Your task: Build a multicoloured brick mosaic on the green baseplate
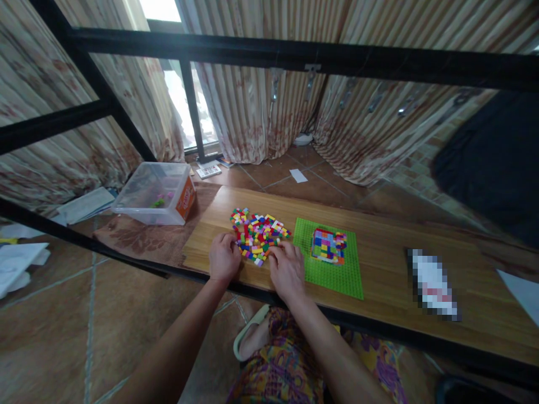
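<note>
A loose pile of small colourful building bricks [259, 233] lies on the wooden table. At the pile's left edge is my left hand [224, 258], its fingers curled in by the bricks; whatever they hold, if anything, is too small to make out. My right hand [288, 272] rests at the pile's right side, fingers bent and drawn together over the nearest bricks, which hide what is between the fingertips. Just right of it lies a green baseplate [309, 275]. A roughly square, multicoloured brick build [328, 245] sits on its upper middle.
The long wooden table [385, 252] has a pixelated item [433, 283] and white paper [522, 292] towards its right. A clear plastic bin [143, 193] with a few pieces stands left, beyond the table. A black metal bar [295, 53] crosses above, before striped curtains [261, 112].
</note>
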Action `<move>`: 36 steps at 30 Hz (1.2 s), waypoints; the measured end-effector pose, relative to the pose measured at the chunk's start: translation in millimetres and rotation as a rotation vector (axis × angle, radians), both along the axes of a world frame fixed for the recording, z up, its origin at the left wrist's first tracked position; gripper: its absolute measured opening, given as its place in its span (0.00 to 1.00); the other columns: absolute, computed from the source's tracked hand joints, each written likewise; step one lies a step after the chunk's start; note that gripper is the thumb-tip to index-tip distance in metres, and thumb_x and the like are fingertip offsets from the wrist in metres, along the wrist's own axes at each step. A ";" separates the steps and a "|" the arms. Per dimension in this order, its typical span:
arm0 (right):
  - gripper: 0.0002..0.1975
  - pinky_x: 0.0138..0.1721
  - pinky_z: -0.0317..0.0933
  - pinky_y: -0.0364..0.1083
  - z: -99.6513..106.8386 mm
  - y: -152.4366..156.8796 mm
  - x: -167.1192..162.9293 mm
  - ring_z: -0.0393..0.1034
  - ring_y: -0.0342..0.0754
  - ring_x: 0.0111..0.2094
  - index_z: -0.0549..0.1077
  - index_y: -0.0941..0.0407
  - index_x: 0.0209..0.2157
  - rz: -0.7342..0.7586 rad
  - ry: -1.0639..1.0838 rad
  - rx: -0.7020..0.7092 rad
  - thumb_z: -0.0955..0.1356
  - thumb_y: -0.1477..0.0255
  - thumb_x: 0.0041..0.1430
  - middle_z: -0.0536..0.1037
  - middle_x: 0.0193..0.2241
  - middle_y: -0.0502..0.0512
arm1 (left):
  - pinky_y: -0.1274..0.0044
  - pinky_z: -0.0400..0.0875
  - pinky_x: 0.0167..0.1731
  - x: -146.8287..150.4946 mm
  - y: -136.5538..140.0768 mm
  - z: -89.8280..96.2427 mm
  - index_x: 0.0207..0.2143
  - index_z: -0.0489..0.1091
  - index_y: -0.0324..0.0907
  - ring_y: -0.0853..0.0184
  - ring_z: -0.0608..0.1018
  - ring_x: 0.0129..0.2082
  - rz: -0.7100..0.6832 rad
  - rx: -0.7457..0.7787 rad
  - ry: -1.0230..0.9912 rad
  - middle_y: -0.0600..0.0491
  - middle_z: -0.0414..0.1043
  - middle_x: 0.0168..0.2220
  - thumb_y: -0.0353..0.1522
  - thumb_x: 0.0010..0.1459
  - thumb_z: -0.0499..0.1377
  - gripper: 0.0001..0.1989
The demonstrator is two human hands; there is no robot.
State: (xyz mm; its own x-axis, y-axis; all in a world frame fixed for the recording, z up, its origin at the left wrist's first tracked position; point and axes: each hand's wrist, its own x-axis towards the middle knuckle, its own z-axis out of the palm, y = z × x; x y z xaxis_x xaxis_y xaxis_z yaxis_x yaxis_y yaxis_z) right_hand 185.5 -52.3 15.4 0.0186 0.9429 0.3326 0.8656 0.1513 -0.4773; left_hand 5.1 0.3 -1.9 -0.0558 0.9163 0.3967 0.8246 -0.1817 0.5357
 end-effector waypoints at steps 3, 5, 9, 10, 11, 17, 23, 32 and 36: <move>0.11 0.49 0.59 0.55 -2.8 1.8 -3.0 0.62 0.57 0.47 0.80 0.49 0.40 0.041 -0.015 -0.002 0.65 0.74 0.63 0.73 0.47 0.59 | 0.69 0.69 0.42 -0.2 0.2 -0.6 0.30 0.70 0.43 0.60 0.74 0.39 0.001 0.004 0.008 0.48 0.73 0.35 0.25 0.55 0.52 0.08; 0.11 0.48 0.60 0.55 -5.1 1.7 -0.9 0.62 0.57 0.47 0.80 0.49 0.40 0.049 -0.015 -0.002 0.65 0.74 0.63 0.73 0.47 0.58 | 0.69 0.69 0.41 -0.1 0.0 -0.4 0.30 0.70 0.43 0.59 0.74 0.39 0.008 -0.002 0.011 0.48 0.73 0.34 0.25 0.55 0.52 0.08; 0.12 0.49 0.60 0.55 -6.6 -4.7 9.8 0.62 0.56 0.47 0.80 0.49 0.38 0.062 0.005 -0.014 0.65 0.75 0.63 0.73 0.46 0.57 | 0.69 0.69 0.42 0.2 -0.5 0.4 0.30 0.71 0.43 0.59 0.75 0.40 0.009 -0.020 0.015 0.48 0.73 0.35 0.25 0.55 0.52 0.09; 0.12 0.49 0.60 0.55 -6.2 -7.2 12.8 0.62 0.56 0.47 0.80 0.49 0.37 0.068 0.009 -0.015 0.65 0.75 0.63 0.73 0.47 0.57 | 0.69 0.69 0.42 0.2 -0.6 0.6 0.30 0.71 0.43 0.59 0.75 0.40 0.010 -0.022 0.014 0.48 0.73 0.35 0.25 0.55 0.52 0.09; 0.12 0.49 0.60 0.55 -5.5 -9.8 15.7 0.63 0.56 0.48 0.80 0.49 0.37 0.076 0.012 -0.016 0.65 0.75 0.62 0.73 0.47 0.57 | 0.69 0.69 0.42 0.2 -0.6 0.6 0.30 0.71 0.43 0.59 0.75 0.41 0.009 -0.023 0.013 0.48 0.73 0.35 0.25 0.55 0.53 0.09; 0.11 0.50 0.61 0.56 -2.3 -16.0 22.7 0.62 0.57 0.50 0.80 0.49 0.40 0.075 0.008 -0.019 0.66 0.74 0.62 0.72 0.51 0.58 | 0.70 0.69 0.43 -0.3 0.0 0.4 0.30 0.70 0.43 0.59 0.74 0.40 -0.003 -0.004 0.008 0.48 0.74 0.35 0.25 0.55 0.52 0.08; 0.09 0.50 0.62 0.55 3.1 -15.3 17.7 0.65 0.56 0.49 0.79 0.51 0.34 0.071 0.053 -0.017 0.66 0.73 0.63 0.75 0.48 0.58 | 0.70 0.69 0.42 -0.5 0.0 2.8 0.31 0.70 0.43 0.59 0.75 0.40 0.011 -0.019 0.022 0.48 0.74 0.36 0.25 0.55 0.52 0.08; 0.11 0.43 0.67 0.48 18.8 -43.4 52.0 0.75 0.49 0.40 0.77 0.53 0.39 -0.114 0.551 -0.023 0.64 0.65 0.65 0.81 0.38 0.55 | 0.69 0.69 0.42 -1.9 2.1 3.1 0.30 0.71 0.43 0.59 0.75 0.40 0.011 -0.013 0.027 0.47 0.74 0.35 0.26 0.54 0.52 0.08; 0.13 0.44 0.67 0.50 14.4 -53.5 85.1 0.76 0.51 0.42 0.78 0.54 0.39 -0.258 0.662 0.035 0.66 0.62 0.61 0.82 0.40 0.56 | 0.69 0.70 0.42 -2.4 3.7 1.9 0.30 0.71 0.42 0.58 0.75 0.40 0.016 -0.010 0.042 0.47 0.75 0.36 0.26 0.54 0.52 0.08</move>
State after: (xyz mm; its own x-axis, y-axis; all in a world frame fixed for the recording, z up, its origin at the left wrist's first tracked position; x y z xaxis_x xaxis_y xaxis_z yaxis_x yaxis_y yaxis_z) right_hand 270.6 -105.8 29.8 0.4487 0.8701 0.2040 0.4058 0.0050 -0.9140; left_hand 2.7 4.1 0.0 -0.0542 0.9194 0.3895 0.8489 -0.1629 0.5027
